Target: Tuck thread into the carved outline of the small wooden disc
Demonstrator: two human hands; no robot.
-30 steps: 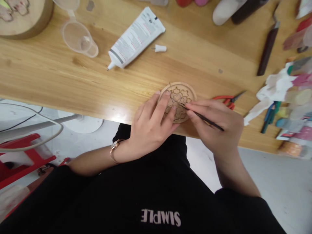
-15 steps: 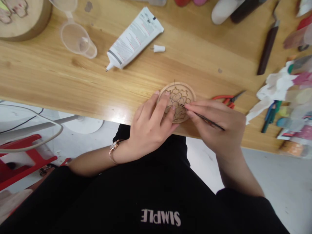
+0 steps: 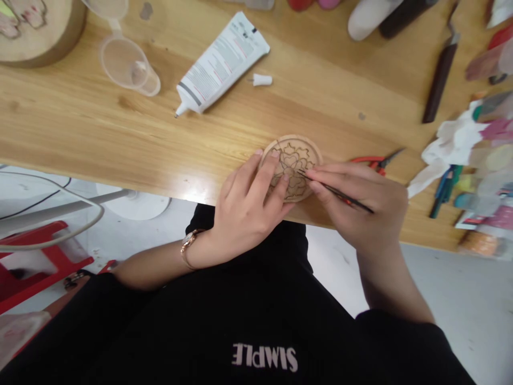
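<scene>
A round wooden disc (image 3: 298, 155) with a dark flower outline lies near the front edge of the wooden table (image 3: 100, 139). My left hand (image 3: 248, 206) presses on the disc's left side, its fingers laid flat on the wood. My right hand (image 3: 358, 206) pinches thin dark tweezers (image 3: 340, 195), whose tip touches the flower pattern near the disc's middle. A watch sits on my left wrist.
A white glue tube (image 3: 222, 61) lies open, its small cap (image 3: 261, 80) beside it. A clear plastic cup (image 3: 128, 64) and a wooden round (image 3: 36, 29) sit at the back left. Red-handled scissors (image 3: 374, 160), a dark tool (image 3: 438, 80) and coloured scraps (image 3: 481, 155) crowd the right.
My right hand has shifted slightly to the right with the tweezers, the tip staying on the disc. My left hand has not moved.
</scene>
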